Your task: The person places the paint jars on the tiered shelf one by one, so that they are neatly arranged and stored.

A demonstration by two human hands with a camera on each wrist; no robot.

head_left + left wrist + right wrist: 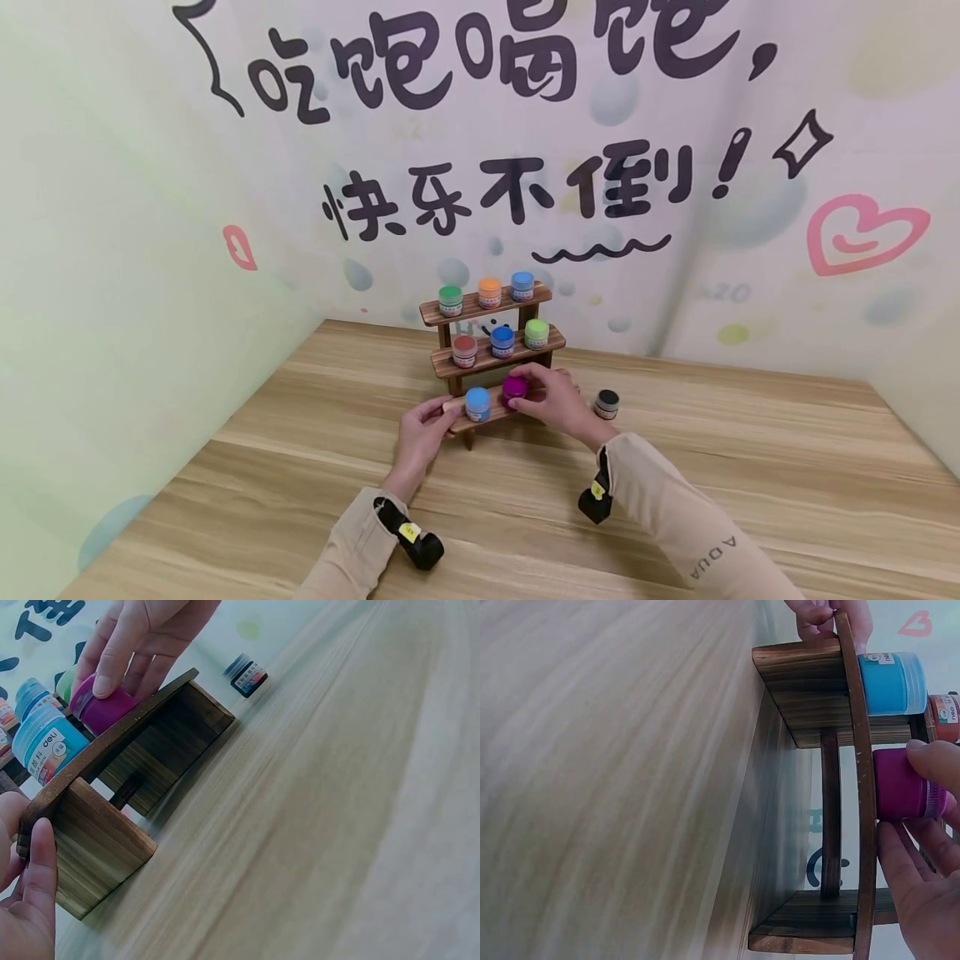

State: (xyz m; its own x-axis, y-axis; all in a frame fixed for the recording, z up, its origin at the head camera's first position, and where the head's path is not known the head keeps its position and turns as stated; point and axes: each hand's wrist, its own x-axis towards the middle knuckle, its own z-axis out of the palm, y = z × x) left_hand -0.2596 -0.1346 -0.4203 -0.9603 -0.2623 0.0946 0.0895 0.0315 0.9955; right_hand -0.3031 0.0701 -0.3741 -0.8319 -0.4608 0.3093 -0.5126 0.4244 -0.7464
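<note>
A three-tier wooden rack [498, 353] stands on the table against the back wall. My right hand [552, 401] pinches a purple paint jar [900, 783] that sits upright on the lowest shelf, about mid-shelf. My left hand [422, 435] grips the left end of that same shelf between thumb and fingers. Between the two hands a light blue paint jar [477, 404] stands on the shelf. Red, dark blue and lime green [536, 333] jars line the middle shelf. On the top shelf are green [451, 301], orange [490, 292] and blue jars.
A black-lidded paint jar [607, 404] stands on the wooden table [712, 467], right of the rack and close to my right forearm. A printed cloth [480, 167] with black lettering hangs behind the table. More pale cloth closes off the left side.
</note>
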